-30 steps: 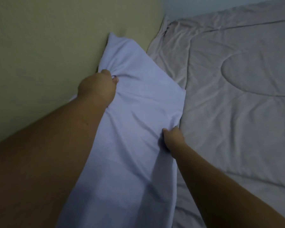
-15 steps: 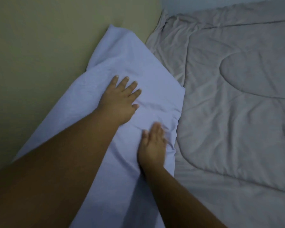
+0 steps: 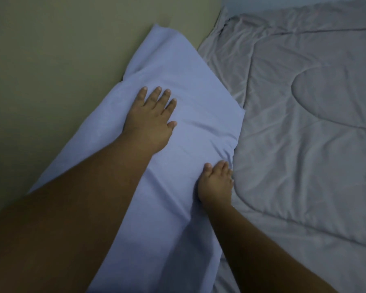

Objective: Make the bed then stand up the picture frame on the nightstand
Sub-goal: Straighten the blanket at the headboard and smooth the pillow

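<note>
A pale blue pillow [image 3: 190, 87] lies along the wall at the head of the bed. My left hand [image 3: 151, 123] rests flat on its middle, fingers spread, holding nothing. My right hand [image 3: 217, 182] lies palm down on the pillow's right edge, where it meets the grey quilted blanket [image 3: 304, 127]; its fingers are together and partly dip over the edge. The blanket is spread over the bed to the right, with some creases. No picture frame or nightstand is in view.
A plain beige wall [image 3: 51, 70] fills the left side, right against the pillow. A lighter wall [image 3: 283, 3] runs along the top behind the bed's far edge.
A second ago both hands gripped the pillow's fabric. They let go and flattened on it. Since half a second ago my right hand slid toward the pillow's right edge.
</note>
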`<state>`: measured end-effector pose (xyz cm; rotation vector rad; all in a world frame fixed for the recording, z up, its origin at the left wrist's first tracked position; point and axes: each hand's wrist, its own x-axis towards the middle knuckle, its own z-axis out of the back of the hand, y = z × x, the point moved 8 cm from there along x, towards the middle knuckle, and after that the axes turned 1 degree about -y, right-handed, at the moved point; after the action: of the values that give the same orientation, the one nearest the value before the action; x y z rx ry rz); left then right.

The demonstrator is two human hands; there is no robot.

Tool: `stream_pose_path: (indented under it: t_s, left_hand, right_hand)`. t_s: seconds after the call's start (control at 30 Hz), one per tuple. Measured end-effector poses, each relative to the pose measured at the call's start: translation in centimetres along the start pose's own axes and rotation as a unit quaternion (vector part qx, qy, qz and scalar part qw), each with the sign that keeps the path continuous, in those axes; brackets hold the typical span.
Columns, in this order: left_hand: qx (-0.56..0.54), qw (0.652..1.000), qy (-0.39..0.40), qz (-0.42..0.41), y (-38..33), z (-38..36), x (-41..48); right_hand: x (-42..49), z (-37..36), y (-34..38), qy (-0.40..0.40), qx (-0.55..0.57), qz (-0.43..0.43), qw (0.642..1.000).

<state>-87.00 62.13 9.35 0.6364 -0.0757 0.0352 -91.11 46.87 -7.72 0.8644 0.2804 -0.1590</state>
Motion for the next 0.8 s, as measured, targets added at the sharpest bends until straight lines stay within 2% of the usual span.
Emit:
stream_pose_path:
  t_s: [0.17,0.37,0.6,0.8]
  left_hand:
    - [-0.013,0.998,0.010,0.053,-0.4,0.2,-3.1]
    - [-0.081,0.981,0.063,0.167,-1.7,1.1,-11.5]
    - [-0.205,0.907,0.089,0.356,-3.7,5.9,-24.1]
    - [-0.267,0.832,0.070,0.482,-4.5,8.6,-37.6]
  right_hand:
    - [-0.5,2.4,1.9,0.000,-0.086,0.128,0.988]
    - [-5.6,4.9,4.3,0.034,-0.153,0.300,0.941]
    - [-15.4,8.7,3.9,0.089,-0.214,0.436,0.870]
    - [-26.8,8.3,4.2,0.122,-0.250,0.558,0.782]
